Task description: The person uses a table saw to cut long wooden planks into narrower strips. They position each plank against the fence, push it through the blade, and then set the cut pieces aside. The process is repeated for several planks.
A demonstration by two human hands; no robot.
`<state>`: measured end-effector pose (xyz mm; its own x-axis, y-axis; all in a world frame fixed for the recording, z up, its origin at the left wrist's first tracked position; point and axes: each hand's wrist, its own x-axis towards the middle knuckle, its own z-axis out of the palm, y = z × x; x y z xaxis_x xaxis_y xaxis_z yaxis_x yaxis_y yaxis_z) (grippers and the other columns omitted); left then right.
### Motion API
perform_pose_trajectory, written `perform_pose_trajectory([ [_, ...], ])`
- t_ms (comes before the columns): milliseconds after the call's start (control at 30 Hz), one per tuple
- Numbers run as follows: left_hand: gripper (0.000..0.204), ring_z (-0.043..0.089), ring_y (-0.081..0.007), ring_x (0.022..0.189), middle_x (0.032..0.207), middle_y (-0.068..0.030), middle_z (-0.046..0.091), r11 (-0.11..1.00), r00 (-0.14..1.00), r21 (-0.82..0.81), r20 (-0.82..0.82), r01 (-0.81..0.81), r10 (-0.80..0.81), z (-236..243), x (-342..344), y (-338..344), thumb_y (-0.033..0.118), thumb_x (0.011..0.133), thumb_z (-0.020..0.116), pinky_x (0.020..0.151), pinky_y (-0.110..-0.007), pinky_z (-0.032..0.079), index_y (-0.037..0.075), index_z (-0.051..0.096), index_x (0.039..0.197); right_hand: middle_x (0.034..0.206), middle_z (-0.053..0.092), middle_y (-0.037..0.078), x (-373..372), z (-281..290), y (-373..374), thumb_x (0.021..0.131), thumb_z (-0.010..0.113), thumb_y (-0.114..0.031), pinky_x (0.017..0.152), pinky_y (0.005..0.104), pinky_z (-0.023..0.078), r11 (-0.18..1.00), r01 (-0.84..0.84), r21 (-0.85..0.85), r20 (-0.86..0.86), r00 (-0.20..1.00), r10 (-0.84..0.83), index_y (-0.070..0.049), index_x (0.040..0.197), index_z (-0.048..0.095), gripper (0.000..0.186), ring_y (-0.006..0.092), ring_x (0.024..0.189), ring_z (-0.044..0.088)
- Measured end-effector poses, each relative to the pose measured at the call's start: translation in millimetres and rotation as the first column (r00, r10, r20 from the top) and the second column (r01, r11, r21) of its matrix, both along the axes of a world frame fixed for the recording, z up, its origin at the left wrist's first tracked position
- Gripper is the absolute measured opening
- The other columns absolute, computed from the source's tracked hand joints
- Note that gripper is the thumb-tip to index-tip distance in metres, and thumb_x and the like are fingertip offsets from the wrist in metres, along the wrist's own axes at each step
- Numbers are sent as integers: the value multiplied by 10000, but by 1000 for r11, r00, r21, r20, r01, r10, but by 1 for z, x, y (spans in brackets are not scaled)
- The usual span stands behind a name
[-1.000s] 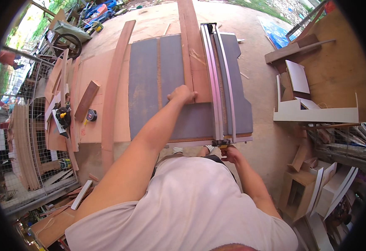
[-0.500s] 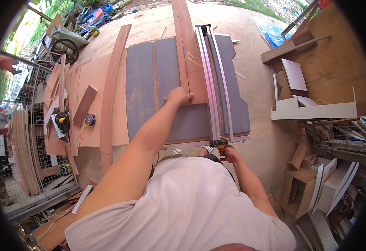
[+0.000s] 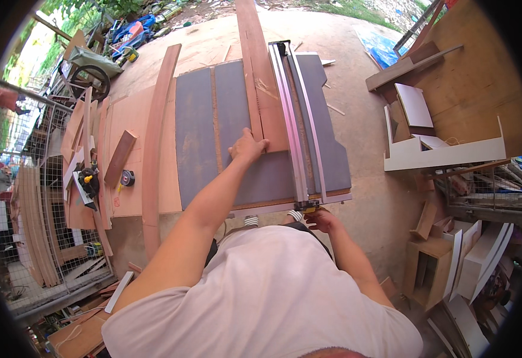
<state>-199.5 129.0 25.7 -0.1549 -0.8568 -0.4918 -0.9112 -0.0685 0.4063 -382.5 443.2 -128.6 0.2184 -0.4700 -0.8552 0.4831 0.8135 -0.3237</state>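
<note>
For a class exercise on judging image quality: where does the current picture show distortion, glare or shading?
Head view: a black fisheye rim cuts off the corners; head view: the long board at left looks bowed; head view: the upper-left foliage is washed out; head view: the right hand looks dim, its fingers hard to read.

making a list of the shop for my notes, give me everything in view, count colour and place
tabletop: 1, grey, centre
board: 1, reddish-brown, on the tabletop
metal rails: 2, silvery, right of the board
long plank: 1, reddish-brown, left of the tabletop
short block: 1, dark brown, left of the plank
tape measure: 1, black, beside the block
tool: 1, black and yellow, far left
open box: 1, light brown, lower right
wood pieces: too jumbled to count, brown and white, both sides
shirt: 1, pale, bottom centre
left hand: 1, bare, at the board's near end
right hand: 1, bare, at the rails' near end
</note>
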Motion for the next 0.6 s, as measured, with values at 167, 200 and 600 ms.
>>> perform_pose_trajectory([
  [167, 642, 593, -327, 1109, 1133, -170, 647, 999, 998, -39, -58, -24, 22, -10, 2, 0, 462, 768, 706, 987, -489, 356, 79, 466, 1225, 831, 622, 6, 5, 8, -2, 819, 665, -207, 752, 422, 471, 1000, 25, 3, -52, 998, -25, -122, 907, 618, 132, 175, 793, 578],
  [200, 649, 590, -328, 1113, 1137, -169, 645, 999, 998, -44, -58, -25, 22, -11, 2, 1, 457, 764, 709, 987, -487, 358, 77, 465, 1230, 816, 618, 5, 6, 11, -3, 817, 664, -198, 745, 420, 472, 999, 32, 3, -75, 997, -32, -125, 893, 614, 116, 172, 779, 576],
  [600, 659, 571, -326, 1151, 1185, -154, 634, 999, 997, -22, -62, 34, -35, -11, 6, 3, 402, 796, 712, 992, -507, 350, 146, 425, 1331, 701, 531, -16, 18, 29, -10, 801, 633, -141, 687, 411, 475, 997, 46, 59, -246, 969, -30, -144, 806, 572, 61, 160, 664, 543],
])
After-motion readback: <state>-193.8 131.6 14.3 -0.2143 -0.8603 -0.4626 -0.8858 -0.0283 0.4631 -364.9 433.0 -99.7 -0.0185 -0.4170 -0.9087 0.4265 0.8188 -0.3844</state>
